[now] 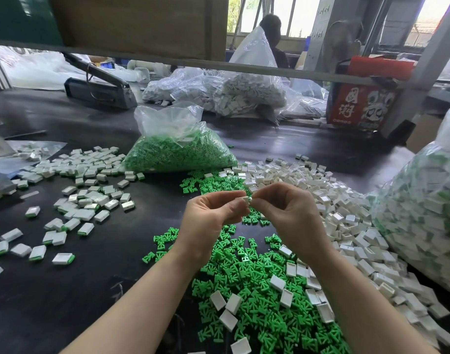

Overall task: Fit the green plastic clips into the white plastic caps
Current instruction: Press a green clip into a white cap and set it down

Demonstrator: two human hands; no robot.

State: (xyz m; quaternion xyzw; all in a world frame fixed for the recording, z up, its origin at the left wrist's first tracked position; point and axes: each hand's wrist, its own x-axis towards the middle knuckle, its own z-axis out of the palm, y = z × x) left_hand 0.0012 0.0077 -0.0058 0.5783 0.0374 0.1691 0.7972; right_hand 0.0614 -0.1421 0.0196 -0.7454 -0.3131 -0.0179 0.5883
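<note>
A: What are our hands doing?

B: We hold both above the dark table [96,290]. Our left hand [210,217] and right hand [286,213] meet fingertip to fingertip, together pinching one small white cap [244,199]. We cannot tell whether a green clip sits inside it; our fingers cover most of it.

A: Where are the loose parts?

B: Below our wrists lies a heap of green clips [257,297], with a few white caps scattered on top. To the right, touching that heap, spreads a pile of white caps [328,200].

A: And elsewhere?

B: On the left, caps with green edges [88,198] lie strewn about. Beyond our hands stands a clear bag of green clips [178,149], open at the top. A bulging clear bag [423,205] of white and green pieces crowds the right edge. Farther back rest more bags of white parts [231,90], a red box [359,103], and a grey rail [244,65] crossing our view.
</note>
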